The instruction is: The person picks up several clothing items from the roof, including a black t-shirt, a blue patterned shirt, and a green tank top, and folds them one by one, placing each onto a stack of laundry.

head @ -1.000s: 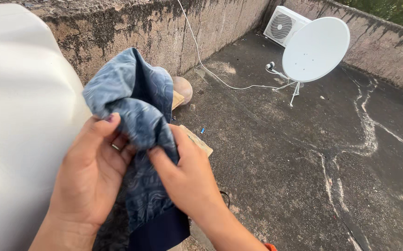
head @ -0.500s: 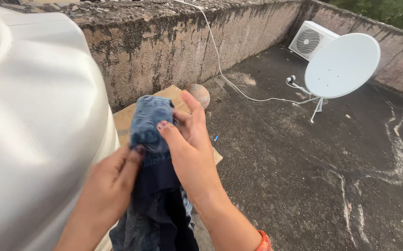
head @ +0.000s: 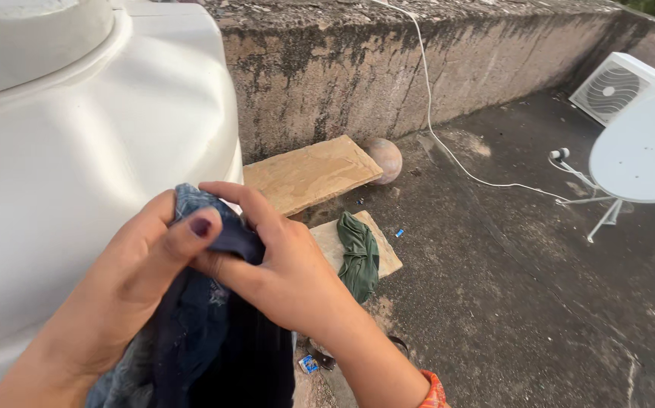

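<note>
Both hands on the blue patterned cloth (head: 191, 332), lower left of frame, beside the white tank (head: 78, 151). Left hand (head: 127, 291) pinches its top edge w/ thumb; right hand (head: 282, 272) is closed over the same bunched end. Cloth looks gathered, not yet neatly folded or laid down. Green cloth (head: 360, 257) lies on a slab (head: 331, 242), centre.

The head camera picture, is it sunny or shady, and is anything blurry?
Head view: soft, even daylight, no hard shadows on the rooftop floor; the white tank looks bright but not glaring. The left hand and right hand, gripping the blue cloth, are slightly soft up close. The satellite dish is cut off by the frame edge.
</note>
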